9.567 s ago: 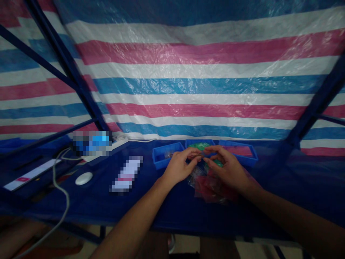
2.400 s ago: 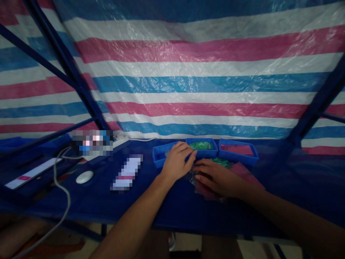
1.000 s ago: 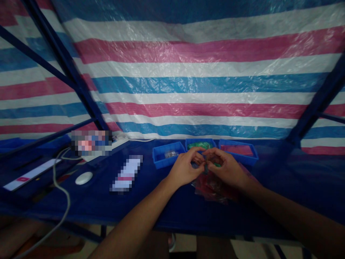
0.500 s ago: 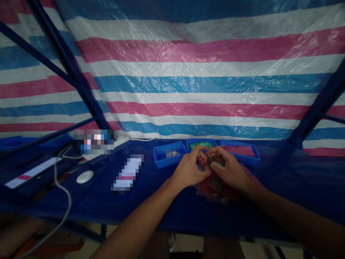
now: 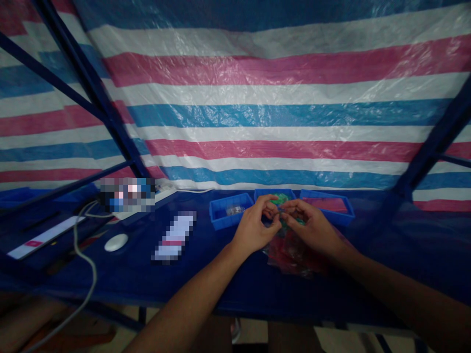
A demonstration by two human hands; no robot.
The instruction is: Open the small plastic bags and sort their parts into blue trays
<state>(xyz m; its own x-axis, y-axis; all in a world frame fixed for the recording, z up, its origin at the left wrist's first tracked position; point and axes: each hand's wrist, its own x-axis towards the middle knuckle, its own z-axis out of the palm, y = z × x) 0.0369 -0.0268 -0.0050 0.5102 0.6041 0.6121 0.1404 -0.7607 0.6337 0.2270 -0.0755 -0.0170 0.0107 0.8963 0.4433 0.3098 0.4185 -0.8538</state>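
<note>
My left hand [image 5: 255, 228] and my right hand [image 5: 312, 226] meet fingertip to fingertip, each closed in a pinch. Whatever small thing lies between the fingertips is too dark and small to name. Some green [image 5: 300, 221] shows beneath the fingers of my right hand. Under both hands lies a heap of red, clear-shiny plastic packets [image 5: 289, 255]. Just beyond the fingers, green pieces [image 5: 280, 198] fill the middle blue bin [image 5: 274, 192], which my hands partly hide.
A left blue bin [image 5: 217, 215] holds small clear shiny items [image 5: 234, 210]; a right blue bin [image 5: 348, 215] holds flat red packets [image 5: 329, 203]. Leftward on the blue table [image 5: 206, 260] are a blurred-out phone-shaped object [image 5: 174, 236], a white mouse [image 5: 116, 242], cables and a power strip [image 5: 165, 192].
My fingertips have shifted slightly left and the fingers have straightened a little. More of the green pieces and the red packets now shows around my hands.
</note>
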